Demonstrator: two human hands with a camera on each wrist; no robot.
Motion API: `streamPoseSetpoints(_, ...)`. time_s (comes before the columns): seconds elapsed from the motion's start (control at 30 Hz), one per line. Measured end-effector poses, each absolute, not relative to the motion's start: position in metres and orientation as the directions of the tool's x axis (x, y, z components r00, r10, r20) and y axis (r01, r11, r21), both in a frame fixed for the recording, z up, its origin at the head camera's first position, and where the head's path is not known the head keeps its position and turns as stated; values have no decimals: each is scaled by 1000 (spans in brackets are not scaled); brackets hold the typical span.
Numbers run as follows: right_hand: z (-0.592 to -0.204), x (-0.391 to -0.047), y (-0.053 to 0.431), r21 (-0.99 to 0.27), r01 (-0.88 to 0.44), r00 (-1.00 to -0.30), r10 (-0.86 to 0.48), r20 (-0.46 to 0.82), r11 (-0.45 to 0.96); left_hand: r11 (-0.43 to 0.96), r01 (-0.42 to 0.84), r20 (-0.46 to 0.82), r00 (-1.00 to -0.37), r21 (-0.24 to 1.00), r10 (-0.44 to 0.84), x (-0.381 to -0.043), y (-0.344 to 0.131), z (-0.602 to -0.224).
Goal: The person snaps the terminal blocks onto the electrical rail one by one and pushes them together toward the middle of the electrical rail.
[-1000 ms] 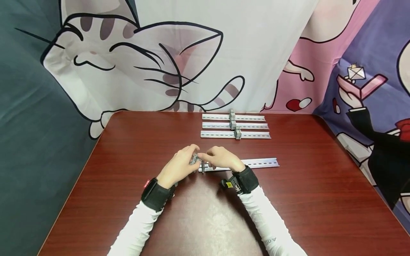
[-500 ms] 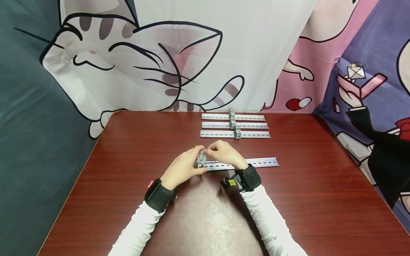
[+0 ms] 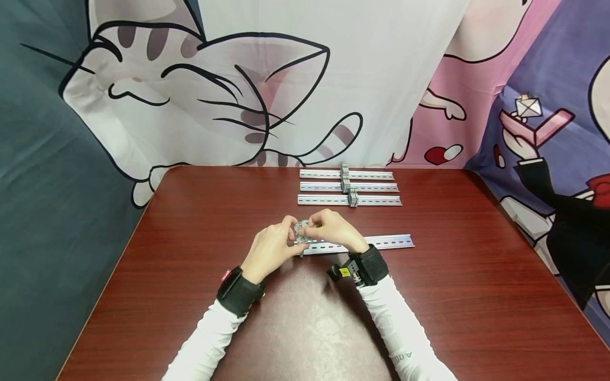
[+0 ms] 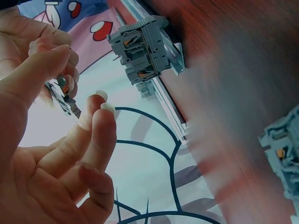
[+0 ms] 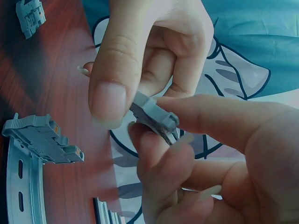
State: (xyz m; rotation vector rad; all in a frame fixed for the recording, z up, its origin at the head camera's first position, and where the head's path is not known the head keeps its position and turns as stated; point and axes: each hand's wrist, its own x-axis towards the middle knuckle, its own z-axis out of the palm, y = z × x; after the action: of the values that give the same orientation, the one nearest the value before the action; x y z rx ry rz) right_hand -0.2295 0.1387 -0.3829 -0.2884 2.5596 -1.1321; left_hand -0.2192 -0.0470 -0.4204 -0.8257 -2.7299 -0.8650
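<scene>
A grey DIN-rail terminal block (image 5: 156,114) is held between both hands above the left end of a slotted metal DIN rail (image 3: 388,242). My right hand (image 3: 333,230) pinches it between thumb and fingers. On its other side, the thumb and fingers of my left hand (image 3: 271,248) hold it too; the left thumb covers one end in the right wrist view. A similar terminal block (image 4: 140,51) stands clipped near the end of the rail. Another loose block (image 4: 286,156) lies on the table, hidden under my left hand in the head view.
Farther back on the brown table (image 3: 200,201), three DIN rails lie in parallel rows: a back rail (image 3: 319,173), a middle rail (image 3: 319,186) and a front rail (image 3: 319,199). Each carries grey blocks near its middle. A printed cloth (image 3: 391,69) hangs behind the table edge.
The block between my hands has risen and turned above the rail end, uncovering the clipped block below. Both hands have shifted slightly, my left hand to the right, my right hand away from me.
</scene>
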Motion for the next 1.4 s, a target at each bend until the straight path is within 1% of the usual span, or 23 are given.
streamPoseSetpoints(0.13, -383, -230, 141, -762, -45, -920, -324, -220, 646, 678, 553, 304, -833, 484, 462, -220, -46, -421)
streamPoseSetpoints(0.37, -384, -231, 146, -796, -82, -923, -346, -166, 600, 616, 623, 347, -782, 483, 518, -221, -46, -421)
streamPoseSetpoints(0.5, -384, -231, 150, -776, -107, -941, -315, -124, 622, 568, 654, 351, -752, 500, 558, -220, -45, -420)
streamPoseSetpoints(0.63, -382, -230, 154, -789, -112, -953, -290, -87, 604, 514, 670, 343, -729, 535, 593, -218, -43, -418)
streamPoseSetpoints(0.7, -380, -230, 157, -801, -123, -953, -295, -70, 586, 502, 665, 337, -730, 554, 595, -218, -43, -417)
streamPoseSetpoints(0.83, -378, -230, 159, -815, -139, -946, -320, -60, 562, 505, 639, 332, -752, 580, 570, -218, -42, -416)
streamPoseSetpoints(0.97, -378, -231, 160, -818, -117, -931, -350, -107, 563, 507, 630, 354, -764, 588, 539, -220, -43, -416)
streamPoseSetpoints(1.07, -377, -230, 160, -797, -123, -912, -384, -144, 591, 495, 635, 358, -758, 593, 545, -222, -43, -417)
streamPoseSetpoints(1.13, -377, -230, 161, -766, -153, -903, -404, -148, 624, 478, 640, 352, -750, 602, 560, -222, -42, -417)
streamPoseSetpoints(1.27, -376, -230, 158, -709, -239, -895, -433, -103, 663, 446, 656, 353, -728, 610, 588, -222, -41, -418)
streamPoseSetpoints(1.4, -374, -229, 155, -664, -316, -886, -461, -49, 678, 450, 667, 366, -722, 593, 588, -222, -41, -418)
